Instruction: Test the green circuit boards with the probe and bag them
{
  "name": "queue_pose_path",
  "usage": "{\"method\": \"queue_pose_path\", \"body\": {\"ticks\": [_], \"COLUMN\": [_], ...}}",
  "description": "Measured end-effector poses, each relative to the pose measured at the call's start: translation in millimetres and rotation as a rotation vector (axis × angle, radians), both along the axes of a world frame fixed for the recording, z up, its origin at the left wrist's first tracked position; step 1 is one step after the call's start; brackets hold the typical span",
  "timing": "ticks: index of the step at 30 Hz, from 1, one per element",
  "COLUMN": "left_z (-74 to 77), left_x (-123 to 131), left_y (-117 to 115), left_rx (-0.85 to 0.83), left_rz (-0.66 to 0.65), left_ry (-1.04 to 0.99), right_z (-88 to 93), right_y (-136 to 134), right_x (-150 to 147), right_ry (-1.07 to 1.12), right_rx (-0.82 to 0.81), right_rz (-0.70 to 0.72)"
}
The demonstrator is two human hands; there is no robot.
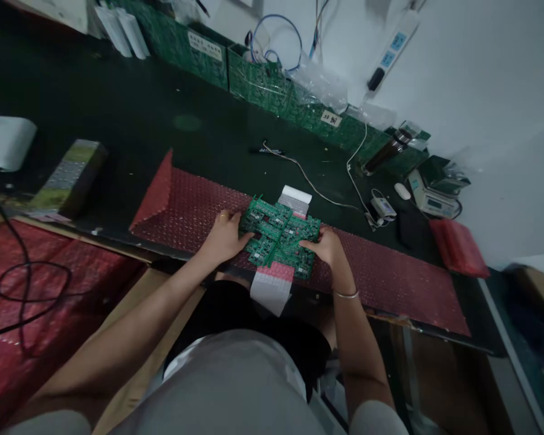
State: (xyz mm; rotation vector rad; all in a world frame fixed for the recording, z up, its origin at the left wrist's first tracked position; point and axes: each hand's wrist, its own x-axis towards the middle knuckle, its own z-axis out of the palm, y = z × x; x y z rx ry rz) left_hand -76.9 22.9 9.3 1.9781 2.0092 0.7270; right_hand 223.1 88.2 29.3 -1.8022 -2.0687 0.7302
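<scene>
Green circuit boards (pixel 278 235), side by side with a seam between them, lie over a long strip of red bubble wrap (pixel 376 272) near the table's front edge. My left hand (pixel 226 237) grips their left edge, fingers at the far side and thumb on the near part. At their right edge my right hand (pixel 329 246) holds on, thumb on top and fingers partly hidden. A pale strip (pixel 272 292) of wrap or film runs crosswise under the boards. Its near end hangs over the table edge and its far end is curled.
Along the back stand boxes of green circuit boards (pixel 258 81). A thin cable (pixel 308 181) and a marker (pixel 266 151) lie behind the wrap. On the left is a patterned box (pixel 68 178); a flask (pixel 387 152) and small devices (pixel 428 196) are on the right.
</scene>
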Motion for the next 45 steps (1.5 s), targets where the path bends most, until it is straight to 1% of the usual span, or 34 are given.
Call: {"method": "queue_pose_path", "body": {"ticks": [3,4,6,8,10,12,13,15,17,18,20,21,23,24,26,29,32,34,36,38,40,42,44,45], "left_z": [-3.4,-4.0,-5.1,-5.9,-5.9,-4.8,-3.7,-0.6,2.7,4.0,5.4,5.3,3.6,2.2,-1.1,-6.0,-9.0,-8.9,-6.6,-2.3,3.0,6.7,5.3,1.6], "left_x": [-5.6,-6.8,-7.9,-7.8,-7.6,-8.6,-9.7,-12.7,-15.8,-16.7,-16.7,-15.8,-12.9,-11.4,-9.2,-9.7,-11.8,-11.9,-11.9,-14.9,-23.8,-38.7,-55.6,-63.1], "left_y": [1.6,2.2,2.9,3.0,3.3,4.7,5.7,7.9,9.1,8.8,6.2,4.0,-1.8,-4.7,-9.7,-13.0,-12.8,-12.6,-13.6,-15.9,-19.2,-23.2,-27.7,-29.8], "left_rx": [0.006,0.005,0.002,0.000,0.001,-0.002,-0.009,-0.028,-0.046,-0.049,-0.037,-0.024,0.008,0.023,0.041,0.041,0.041,0.043,0.040,0.042,0.080,0.153,0.226,0.252], "left_rz": [-0.024,-0.025,-0.019,-0.012,-0.011,0.002,0.016,0.049,0.067,0.064,0.037,0.020,-0.010,-0.020,-0.031,-0.046,-0.064,-0.073,-0.077,-0.062,-0.045,-0.030,0.016,0.061], "left_ry": [-0.017,-0.038,-0.113,-0.193,-0.250,-0.290,-0.314,-0.366,-0.411,-0.424,-0.428,-0.420,-0.399,-0.387,-0.346,-0.267,-0.232,-0.227,-0.241,-0.275,-0.287,-0.228,-0.098,-0.027], "right_z": [1.9,4.4,13.2,26.1,40.4,50.5,52.3,48.5,37.1,30.5,19.3,15.6,12.0,11.7,12.2,11.6,7.3,3.9,1.6,2.3,7.8,18.0,31.3,38.2], "right_y": [5.5,5.7,3.9,0.4,-2.8,-4.4,-4.5,-3.8,-2.7,-2.3,-2.5,-3.0,-4.8,-5.6,-6.2,-4.7,-3.0,-3.4,-4.3,-2.9,5.5,25.1,56.9,76.8], "right_x": [-1.4,-0.8,4.6,15.4,25.4,24.4,17.4,-9.8,-47.2,-65.6,-94.1,-102.5,-107.8,-106.1,-99.7,-94.5,-100.6,-107.2,-111.8,-112.5,-111.1,-112.8,-123.9,-134.4], "right_ry": [0.244,0.318,0.397,0.435,0.515,0.641,0.692,0.754,0.742,0.698,0.499,0.380,0.191,0.144,0.119,0.199,0.491,0.680,0.748,0.742,0.739,0.758,0.803,0.830], "right_rx": [-0.164,-0.186,-0.171,-0.128,-0.090,-0.054,-0.055,-0.101,-0.150,-0.142,-0.052,0.008,0.086,0.095,0.069,0.016,-0.112,-0.201,-0.226,-0.202,-0.171,-0.127,-0.078,-0.060], "right_rz": [0.047,0.062,0.062,0.003,-0.098,-0.179,-0.185,-0.153,-0.102,-0.082,-0.025,0.007,0.062,0.075,0.076,0.039,0.037,0.011,-0.036,-0.071,-0.088,-0.111,-0.142,-0.157]}}
